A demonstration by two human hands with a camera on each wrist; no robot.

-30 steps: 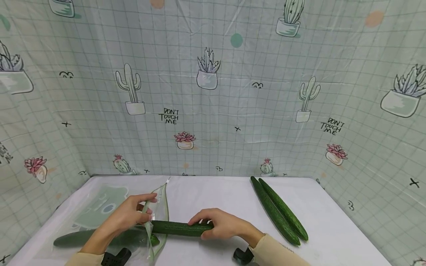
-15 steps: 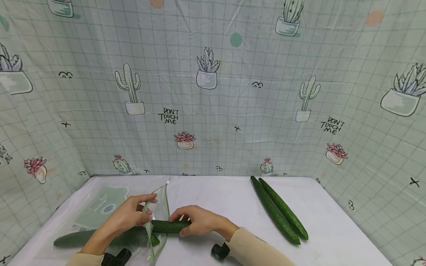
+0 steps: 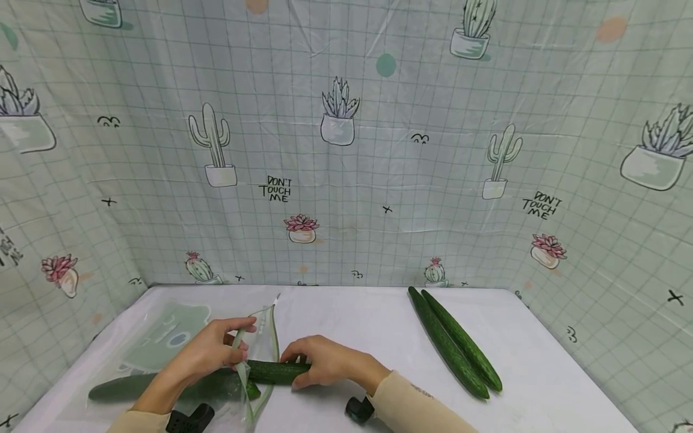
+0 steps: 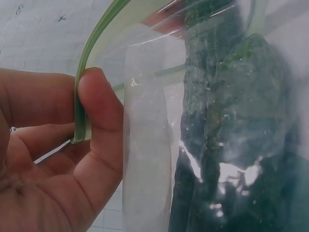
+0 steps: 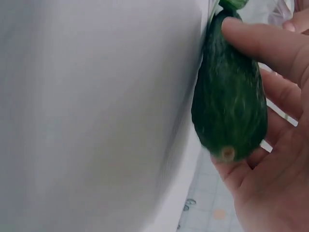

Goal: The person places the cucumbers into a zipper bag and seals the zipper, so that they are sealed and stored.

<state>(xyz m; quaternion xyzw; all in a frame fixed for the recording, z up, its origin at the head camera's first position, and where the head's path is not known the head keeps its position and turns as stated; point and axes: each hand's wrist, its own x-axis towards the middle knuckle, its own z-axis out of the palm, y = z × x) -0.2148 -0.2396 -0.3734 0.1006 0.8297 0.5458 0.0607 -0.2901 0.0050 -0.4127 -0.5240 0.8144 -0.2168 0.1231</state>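
Observation:
My left hand (image 3: pixel 208 349) pinches the green-trimmed edge of a clear plastic zip bag (image 3: pixel 264 328) between thumb and fingers, holding its mouth apart. One cucumber (image 3: pixel 121 388) lies inside the bag along the near side. A second cucumber (image 3: pixel 273 371) passes through the mouth, its far part inside and its near end outside. Around that outer end my right hand (image 3: pixel 327 364) curls its thumb and fingers. In the left wrist view both cucumbers (image 4: pixel 251 106) show side by side through the plastic. The right wrist view shows the gripped cucumber's blunt end (image 5: pixel 229 111).
Two more cucumbers (image 3: pixel 449 343) lie side by side at the right of the white table (image 3: pixel 346 313). A printed cloth (image 3: pixel 346 198) with cactus drawings hangs behind and at both sides. A dark wrist device (image 3: pixel 189 418) sits at each cuff.
My right hand has moved left, sliding the cucumber farther into the bag; during the last half second it has hardly moved. The left hand keeps its hold on the bag edge.

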